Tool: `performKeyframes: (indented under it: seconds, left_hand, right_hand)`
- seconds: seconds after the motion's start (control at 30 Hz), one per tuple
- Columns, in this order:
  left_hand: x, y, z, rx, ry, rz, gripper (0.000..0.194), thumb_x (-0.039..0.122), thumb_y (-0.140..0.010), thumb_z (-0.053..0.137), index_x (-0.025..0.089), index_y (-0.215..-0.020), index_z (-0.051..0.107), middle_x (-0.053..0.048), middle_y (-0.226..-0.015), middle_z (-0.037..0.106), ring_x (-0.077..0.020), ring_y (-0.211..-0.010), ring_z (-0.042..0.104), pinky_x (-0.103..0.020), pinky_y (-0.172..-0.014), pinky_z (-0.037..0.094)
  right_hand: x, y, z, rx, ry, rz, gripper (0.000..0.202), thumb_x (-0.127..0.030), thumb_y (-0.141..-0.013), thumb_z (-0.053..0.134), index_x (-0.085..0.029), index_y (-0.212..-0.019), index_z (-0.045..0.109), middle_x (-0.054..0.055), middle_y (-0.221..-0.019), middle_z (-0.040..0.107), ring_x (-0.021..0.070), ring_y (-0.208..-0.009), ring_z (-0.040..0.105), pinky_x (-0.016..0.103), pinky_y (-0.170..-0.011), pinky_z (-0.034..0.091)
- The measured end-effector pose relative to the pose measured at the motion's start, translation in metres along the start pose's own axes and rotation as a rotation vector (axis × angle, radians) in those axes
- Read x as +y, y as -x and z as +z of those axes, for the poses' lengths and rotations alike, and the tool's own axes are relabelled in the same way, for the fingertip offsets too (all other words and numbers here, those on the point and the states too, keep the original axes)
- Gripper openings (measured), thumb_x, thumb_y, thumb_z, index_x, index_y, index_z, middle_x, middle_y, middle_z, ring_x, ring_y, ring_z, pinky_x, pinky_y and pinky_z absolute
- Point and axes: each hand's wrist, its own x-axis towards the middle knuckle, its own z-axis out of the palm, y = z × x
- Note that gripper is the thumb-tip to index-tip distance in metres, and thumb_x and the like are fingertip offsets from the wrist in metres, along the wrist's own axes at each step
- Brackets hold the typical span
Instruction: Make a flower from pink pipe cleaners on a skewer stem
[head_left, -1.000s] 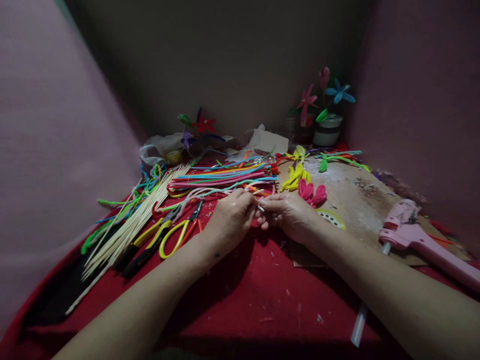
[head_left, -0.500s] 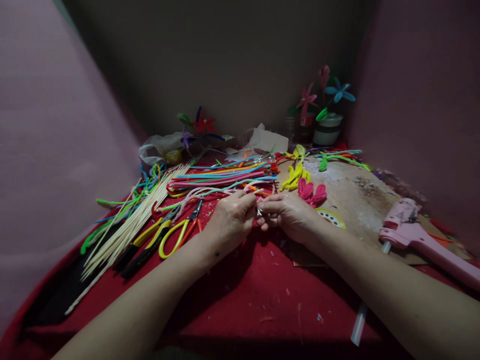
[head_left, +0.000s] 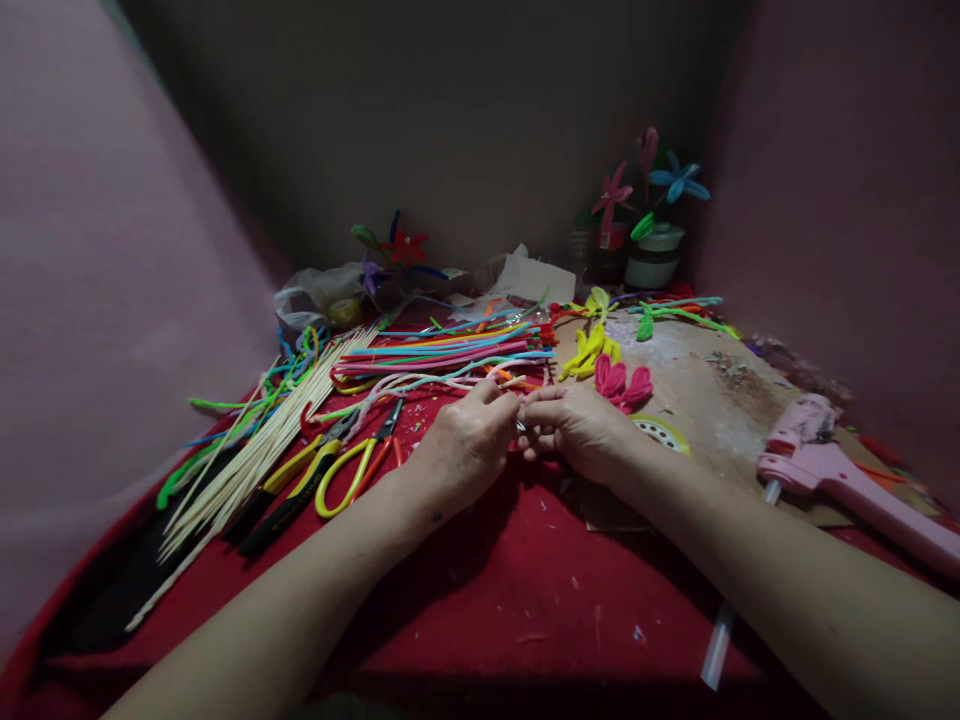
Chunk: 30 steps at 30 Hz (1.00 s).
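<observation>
My left hand (head_left: 474,432) and my right hand (head_left: 576,425) meet over the red cloth in the middle, fingertips pinched close together. A small whitish piece (head_left: 520,426) shows between them; the fingers hide most of it, and its kind cannot be made out. Just beyond the hands lie pale and coloured pipe cleaners (head_left: 450,352) in a loose bundle. Pink pipe-cleaner petals (head_left: 624,382) and yellow pipe-cleaner petals (head_left: 591,352) rest past my right hand. Left of my left hand are yellow-handled scissors (head_left: 358,470) and black-and-yellow pliers (head_left: 296,490).
Wooden sticks (head_left: 251,455) lie in a sheaf at the left. On the right, a pink glue gun (head_left: 825,460) rests on a cardboard sheet (head_left: 697,400), its glue stick (head_left: 721,640) pointing toward me. Pipe-cleaner flowers (head_left: 679,182) stand at the back beside a pot (head_left: 655,262).
Both hands stay together in the same place. My left fingers have shifted slightly around the small piece, and less of its white shows now. The view has moved a little.
</observation>
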Motion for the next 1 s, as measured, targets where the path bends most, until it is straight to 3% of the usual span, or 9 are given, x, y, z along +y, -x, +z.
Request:
performKeyframes:
  seconds: [0.17,0.33,0.53,0.7,1.0]
  left_hand:
    - [-0.0032,0.0025,-0.0012,-0.162,-0.081,0.015,0.015,0.009,-0.081,0.038,0.013,-0.083,0.053,-0.005,-0.081,0.05,-0.0108,-0.062,0.048,-0.021,-0.052,0.041]
    - [-0.002,0.0043,-0.0003,-0.206,-0.101,0.021,0.017,0.011,-0.084,0.037,0.014,-0.09,0.052,-0.005,-0.084,0.049,-0.0107,-0.064,0.05,-0.022,-0.056,0.044]
    - [-0.003,0.0052,0.004,-0.092,-0.056,0.028,0.019,0.012,-0.085,0.035,0.013,-0.084,0.054,-0.005,-0.079,0.051,-0.0106,-0.061,0.048,-0.022,-0.055,0.043]
    - [-0.0065,0.0047,0.0041,0.045,0.135,-0.07,0.016,0.01,-0.082,0.043,0.013,-0.076,0.058,-0.006,-0.081,0.056,-0.0112,-0.069,0.053,-0.022,-0.061,0.044]
    - [-0.0035,0.002,-0.0029,0.086,0.344,-0.225,0.014,0.005,-0.072,0.05,0.014,-0.069,0.061,-0.001,-0.068,0.057,-0.0099,-0.063,0.051,-0.022,-0.061,0.042]
  right_hand:
    - [-0.0002,0.0004,0.0003,-0.002,-0.006,-0.015,0.006,-0.008,-0.056,0.057,-0.012,-0.055,0.054,-0.001,-0.045,0.052,0.01,-0.04,0.052,0.023,-0.043,0.044]
    - [0.0016,-0.0007,0.0007,0.002,0.002,-0.031,0.005,-0.009,-0.056,0.058,-0.012,-0.056,0.054,-0.001,-0.045,0.051,0.0099,-0.041,0.052,0.022,-0.042,0.044]
    - [0.0035,-0.0006,-0.0016,-0.023,-0.035,-0.058,0.01,-0.014,-0.057,0.061,-0.012,-0.052,0.053,0.0,-0.047,0.051,0.0106,-0.043,0.052,0.023,-0.042,0.043]
    - [0.005,-0.0017,-0.0036,-0.07,-0.077,-0.05,0.018,-0.024,-0.061,0.071,-0.01,-0.063,0.059,0.002,-0.055,0.058,0.0097,-0.046,0.054,0.022,-0.045,0.046]
    - [0.0031,-0.0013,-0.0034,-0.034,-0.034,0.019,0.013,-0.009,-0.058,0.068,-0.012,-0.062,0.057,0.002,-0.051,0.059,0.0117,-0.045,0.057,0.024,-0.047,0.048]
